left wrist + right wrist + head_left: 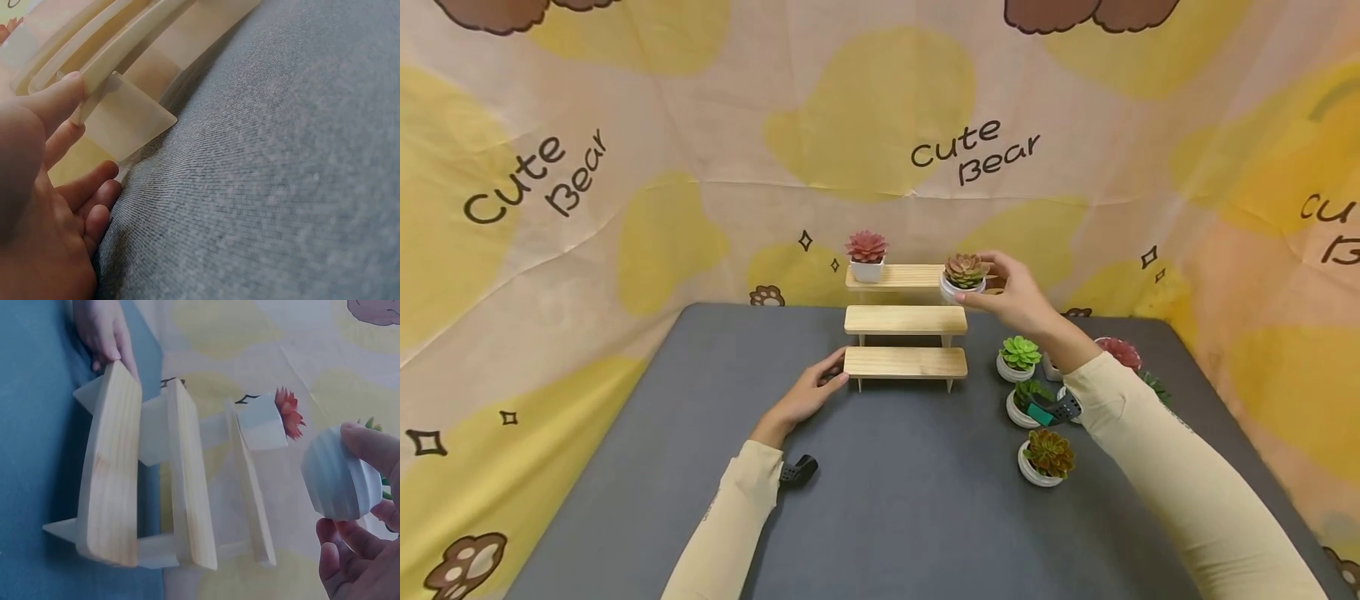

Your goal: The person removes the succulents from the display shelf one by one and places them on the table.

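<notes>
My right hand (1011, 296) grips a potted succulent (964, 273) with reddish-green leaves by its round white pot. In the right wrist view, that ribbed pot (340, 475) is held apart from the top tier (253, 494), near its right end. A three-tier wooden display stand (906, 362) stands on the table. My left hand (807, 390) pinches the left end of its lowest tier between thumb and index finger; the other fingers curl loosely beside the translucent leg (128, 115). A pink succulent in a square white pot (867, 258) sits at the top tier's left end.
Right of the stand, several potted succulents are grouped on the grey table (737, 350), among them a bright green one (1019, 357) and a brownish one (1047, 457). The right forearm partly hides the group. A printed cloth (880, 117) hangs behind the stand.
</notes>
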The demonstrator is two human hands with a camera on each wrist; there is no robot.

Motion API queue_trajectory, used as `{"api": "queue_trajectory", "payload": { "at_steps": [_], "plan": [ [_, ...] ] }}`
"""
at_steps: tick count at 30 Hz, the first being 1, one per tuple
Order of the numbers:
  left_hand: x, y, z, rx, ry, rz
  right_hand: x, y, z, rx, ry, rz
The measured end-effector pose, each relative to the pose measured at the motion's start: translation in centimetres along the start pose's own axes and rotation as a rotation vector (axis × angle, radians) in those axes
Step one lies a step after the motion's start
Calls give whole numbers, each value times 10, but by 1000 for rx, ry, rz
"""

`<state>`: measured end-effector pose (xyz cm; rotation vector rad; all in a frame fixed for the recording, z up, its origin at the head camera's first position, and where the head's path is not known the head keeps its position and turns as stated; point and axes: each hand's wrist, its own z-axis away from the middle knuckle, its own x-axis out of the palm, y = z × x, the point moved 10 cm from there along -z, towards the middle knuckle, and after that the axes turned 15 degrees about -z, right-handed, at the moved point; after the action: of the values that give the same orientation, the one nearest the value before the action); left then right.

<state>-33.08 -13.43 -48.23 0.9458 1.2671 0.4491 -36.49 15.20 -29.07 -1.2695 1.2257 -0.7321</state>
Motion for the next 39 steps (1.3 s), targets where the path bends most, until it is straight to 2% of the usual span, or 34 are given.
{"api": "queue_trajectory", "payload": {
  "at_steps": [9,17,25,32,39],
  "plan": [
    [-2,-1,0,-7,6,-30,-8,3,13,7,-2,19],
    [1,-1,-1,12,10,-13,-17,12,30,22,-7,37],
    [-2,2,-4,19,7,-6,-27,12,46,-14,-27,60],
    [-3,-2,-1,6,0,-2,-36,12,69,-6,-33,35],
    [-2,0,-3,2,-17,-3,-49,13,88,-65,-17,87]
  ]
}}
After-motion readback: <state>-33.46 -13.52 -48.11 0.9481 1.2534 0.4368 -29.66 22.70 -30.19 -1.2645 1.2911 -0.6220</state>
